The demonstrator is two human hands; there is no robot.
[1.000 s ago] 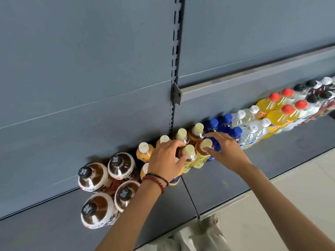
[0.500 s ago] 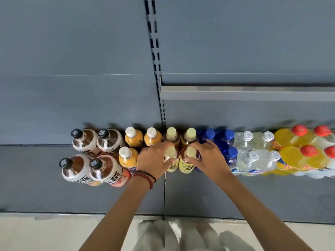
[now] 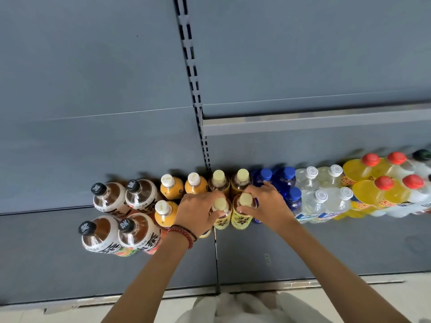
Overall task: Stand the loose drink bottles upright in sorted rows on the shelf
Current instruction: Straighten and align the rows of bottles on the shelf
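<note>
Upright bottles stand two deep along the grey shelf [image 3: 326, 248]. My left hand [image 3: 198, 212] grips the neck of a front-row yellow-label tea bottle [image 3: 221, 221]. My right hand [image 3: 265, 206] holds the neighbouring yellow-label tea bottle [image 3: 241, 219] at its pale cap. Two more tea bottles [image 3: 229, 181] stand behind them. To the left are orange juice bottles [image 3: 171, 188] and black-capped brown tea bottles [image 3: 109, 199]. To the right come blue bottles [image 3: 288, 180], clear water bottles [image 3: 323, 199] and red-capped yellow bottles [image 3: 368, 190].
A slotted upright [image 3: 193, 94] splits the grey back panel. A higher shelf edge [image 3: 314, 123] runs right of it. The shelf's front lip [image 3: 303, 284] meets a pale floor. White clothing [image 3: 245, 308] shows at the bottom.
The view has swung level and closer. Both hands have stayed on the two front yellow-label tea bottles, which now stand tight against each other in the front row.
</note>
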